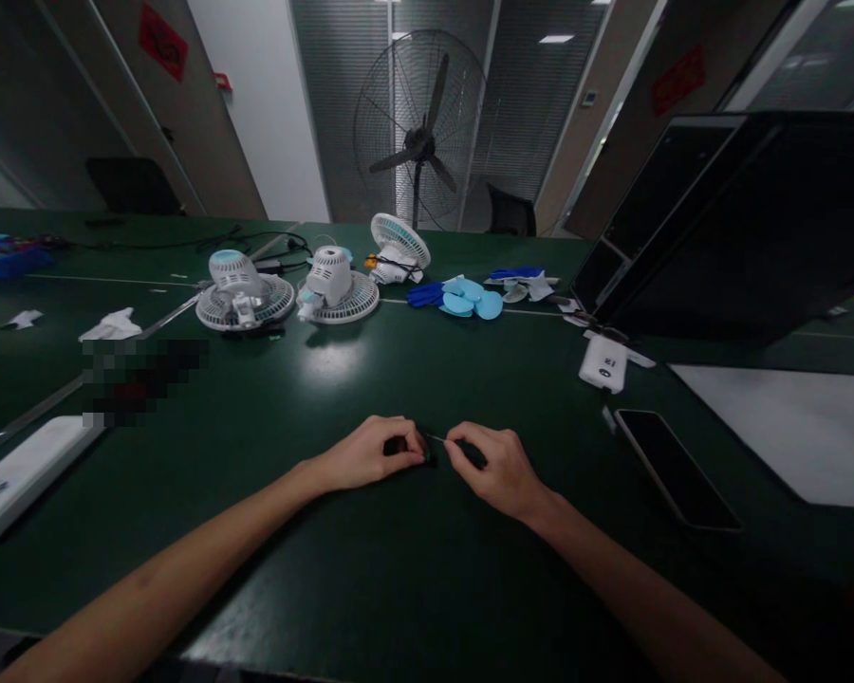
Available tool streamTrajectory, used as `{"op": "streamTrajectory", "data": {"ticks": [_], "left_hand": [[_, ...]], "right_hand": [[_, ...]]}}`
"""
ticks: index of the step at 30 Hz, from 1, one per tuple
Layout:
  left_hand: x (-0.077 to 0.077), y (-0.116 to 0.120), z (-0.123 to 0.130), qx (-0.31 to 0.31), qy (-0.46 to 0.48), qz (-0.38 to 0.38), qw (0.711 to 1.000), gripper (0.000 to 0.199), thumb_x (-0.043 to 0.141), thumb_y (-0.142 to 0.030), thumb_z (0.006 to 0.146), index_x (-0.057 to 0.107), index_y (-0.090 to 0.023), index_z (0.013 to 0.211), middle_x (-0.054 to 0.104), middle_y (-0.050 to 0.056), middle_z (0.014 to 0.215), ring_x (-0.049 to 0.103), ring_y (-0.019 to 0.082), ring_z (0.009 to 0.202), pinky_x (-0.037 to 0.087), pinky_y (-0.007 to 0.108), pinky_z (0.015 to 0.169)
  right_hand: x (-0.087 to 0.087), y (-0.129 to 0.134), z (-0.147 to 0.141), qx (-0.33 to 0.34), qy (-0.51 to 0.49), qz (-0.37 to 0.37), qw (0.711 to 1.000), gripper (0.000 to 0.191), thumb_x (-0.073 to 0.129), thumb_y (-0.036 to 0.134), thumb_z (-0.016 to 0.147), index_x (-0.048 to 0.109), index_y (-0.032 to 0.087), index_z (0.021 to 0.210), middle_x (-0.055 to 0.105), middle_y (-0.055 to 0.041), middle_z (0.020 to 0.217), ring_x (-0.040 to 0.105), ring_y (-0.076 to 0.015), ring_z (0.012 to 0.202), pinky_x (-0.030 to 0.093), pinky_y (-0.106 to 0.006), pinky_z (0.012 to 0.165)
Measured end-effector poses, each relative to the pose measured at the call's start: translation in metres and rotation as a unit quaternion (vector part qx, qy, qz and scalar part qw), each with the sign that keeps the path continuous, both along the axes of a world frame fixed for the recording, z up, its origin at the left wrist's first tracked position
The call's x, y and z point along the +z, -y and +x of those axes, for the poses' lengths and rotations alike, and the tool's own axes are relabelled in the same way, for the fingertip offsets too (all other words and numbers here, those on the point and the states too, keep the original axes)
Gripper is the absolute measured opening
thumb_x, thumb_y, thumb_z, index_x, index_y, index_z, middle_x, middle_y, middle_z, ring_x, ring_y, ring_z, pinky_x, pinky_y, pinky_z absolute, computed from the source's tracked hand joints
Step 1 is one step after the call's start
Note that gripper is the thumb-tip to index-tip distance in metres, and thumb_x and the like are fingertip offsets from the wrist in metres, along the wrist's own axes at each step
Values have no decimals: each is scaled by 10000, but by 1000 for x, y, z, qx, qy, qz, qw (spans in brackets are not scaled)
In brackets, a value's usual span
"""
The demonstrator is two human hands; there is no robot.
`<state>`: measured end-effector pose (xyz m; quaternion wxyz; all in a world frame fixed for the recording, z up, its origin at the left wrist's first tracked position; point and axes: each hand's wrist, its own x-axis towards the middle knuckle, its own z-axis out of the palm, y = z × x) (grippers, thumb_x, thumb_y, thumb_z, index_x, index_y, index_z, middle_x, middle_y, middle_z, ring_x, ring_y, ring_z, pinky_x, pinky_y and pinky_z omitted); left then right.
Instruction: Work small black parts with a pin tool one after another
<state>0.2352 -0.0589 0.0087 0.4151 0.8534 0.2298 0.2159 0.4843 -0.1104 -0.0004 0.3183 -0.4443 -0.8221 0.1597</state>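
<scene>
Near the middle of the dark green table (pixel 399 579), my left hand (pixel 377 452) is closed in a pinch on a small dark green thing that is too small to make out. Just to its right, my right hand (pixel 494 470) pinches one end of a thin, light-coloured strand or pin (pixel 436 437). The strand's other end points toward the left fingertips. A narrow gap separates the two hands, and both rest low over the tabletop.
Small white fans (pixel 338 289) lie at the back left, with light blue pieces (pixel 471 297) beside them. On the right are a phone (pixel 676 470), a white power bank (pixel 603 363), a white sheet (pixel 797 427) and a large black screen (pixel 747 228). A white case (pixel 25 474) lies left.
</scene>
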Motion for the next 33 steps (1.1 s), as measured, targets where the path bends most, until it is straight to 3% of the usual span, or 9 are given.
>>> {"op": "streamTrajectory", "data": {"ticks": [7,17,33], "left_hand": [[8,-5,-12,-36,-29,105,993,130,581,-268,1017,664,-168,1033,681,95,1092,626,200,1027,494,329,901],[5,-7,-14,-74,-58,204,975,167,504,-232,1054,650,-157,1028,675,103,1073,615,197,989,488,322,886],[2,-7,-16,-13,-78,161,984,153,577,-276,1011,625,-186,1125,649,75,1037,615,191,949,490,308,849]], "right_hand": [[4,0,0,3,26,-18,999,111,548,241,1009,655,210,1006,709,-12,890,673,-154,758,474,-274,712],[11,4,0,1,74,-36,997,121,553,241,989,668,207,975,702,-16,865,636,-148,703,453,-267,670],[10,4,0,12,89,-44,995,115,570,234,976,681,207,961,692,-14,841,614,-144,681,435,-270,661]]}}
